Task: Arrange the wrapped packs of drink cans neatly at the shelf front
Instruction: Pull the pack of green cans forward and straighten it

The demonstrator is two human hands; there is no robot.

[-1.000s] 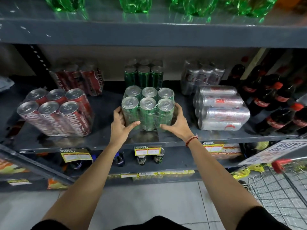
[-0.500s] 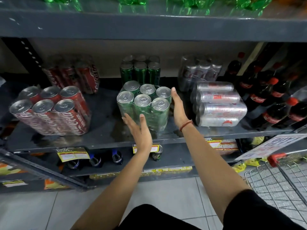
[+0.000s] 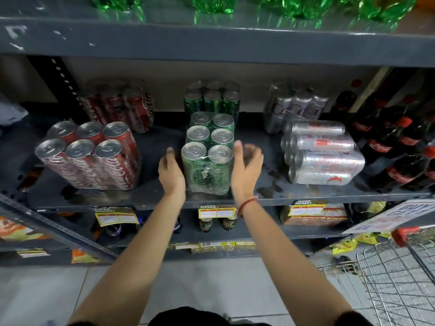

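Note:
A wrapped pack of green cans (image 3: 208, 158) stands upright at the front middle of the dark shelf (image 3: 329, 196), narrow end forward, two cans wide. My left hand (image 3: 171, 171) is at its left side and my right hand (image 3: 246, 167) at its right side, both with fingers loose and apart, holding nothing. A red cola pack (image 3: 90, 158) stands front left, leaning slightly. A silver pack (image 3: 323, 154) lies on its side front right. More packs stand behind: red (image 3: 121, 105), green (image 3: 211, 98), silver (image 3: 294, 105).
Dark cola bottles (image 3: 400, 149) crowd the shelf's right end. Green bottles (image 3: 301, 5) stand on the shelf above. A wire shopping cart (image 3: 400, 278) with a red handle stands at the lower right on the tiled floor. Price labels hang along the shelf edge.
The green pack has been turned from three cans wide to narrow end forward. Both hands let go of it and now flank its sides.

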